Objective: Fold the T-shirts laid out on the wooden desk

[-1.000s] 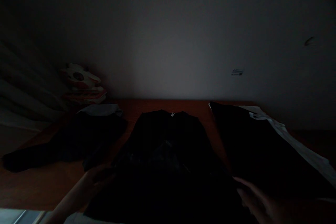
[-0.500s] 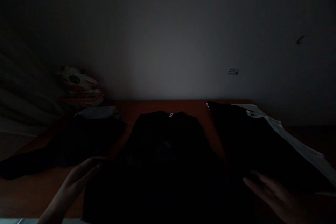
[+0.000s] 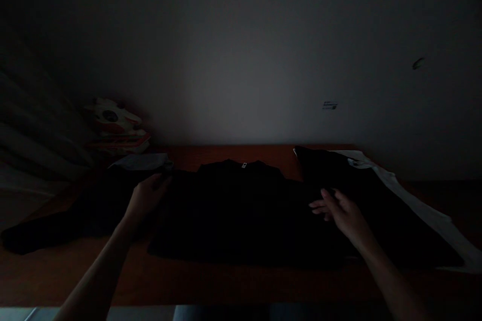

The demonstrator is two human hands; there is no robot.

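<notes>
A black shirt (image 3: 241, 220) with a small pale neck label (image 3: 244, 165) lies in the middle, its lower part folded up towards the collar. My left hand (image 3: 148, 195) is at the upper left corner of the fold, fingers closed on the dark cloth. Over the fold's right side is my right hand (image 3: 337, 210), thumb and fingers apart and holding nothing that I can see. Dim light hides the cloth's details and part of the left fingertips.
Dark clothing (image 3: 98, 205) lies left with a grey piece (image 3: 143, 161) behind it. Another black garment (image 3: 384, 210) overlaps white cloth (image 3: 425, 205) at right. A cow-like figure (image 3: 115, 118) stands on books (image 3: 124, 143) on the wooden table (image 3: 226, 286), before the wall and curtain (image 3: 33, 150).
The shirt's lower part has been brought up and away from me, baring the table's front. Both hands have moved forward; the right has also moved inward.
</notes>
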